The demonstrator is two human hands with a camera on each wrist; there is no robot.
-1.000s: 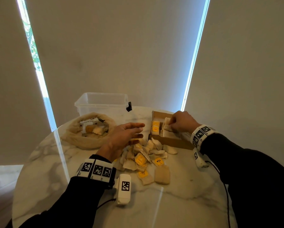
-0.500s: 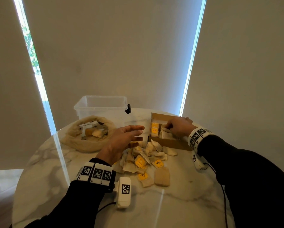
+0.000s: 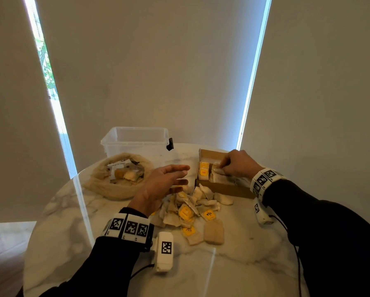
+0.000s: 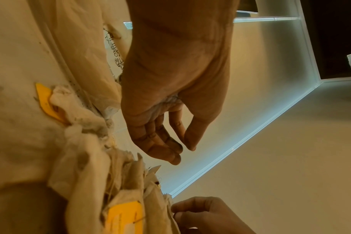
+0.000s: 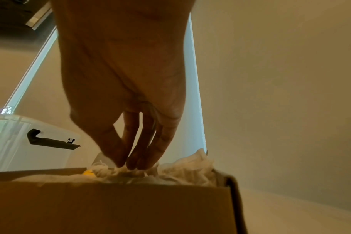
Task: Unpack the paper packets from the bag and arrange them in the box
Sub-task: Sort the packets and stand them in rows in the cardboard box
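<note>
A brown cardboard box (image 3: 222,188) (image 5: 110,205) lies at the right of the marble table. It holds packets with yellow tags (image 3: 203,171) and white ones (image 5: 186,171). My right hand (image 3: 219,167) (image 5: 126,164) reaches into it, thumb and fingertips pinching a white paper packet (image 3: 216,171) among those inside. A loose pile of packets (image 3: 190,209) (image 4: 86,158) lies in front of the box. My left hand (image 3: 185,175) (image 4: 183,154) hovers over that pile with fingers spread, holding nothing. The beige mesh bag (image 3: 119,179), with a few packets left inside, sits to the left.
A clear plastic tub (image 3: 136,142) with a black latch (image 5: 50,140) stands behind the bag. The round marble table (image 3: 233,264) has bare surface near me and its edge curves close on both sides. Blinds cover the windows behind.
My right hand has stayed in the box, its fingers shifting slightly on the packets. The left hand has kept hovering over the pile, almost unmoved.
</note>
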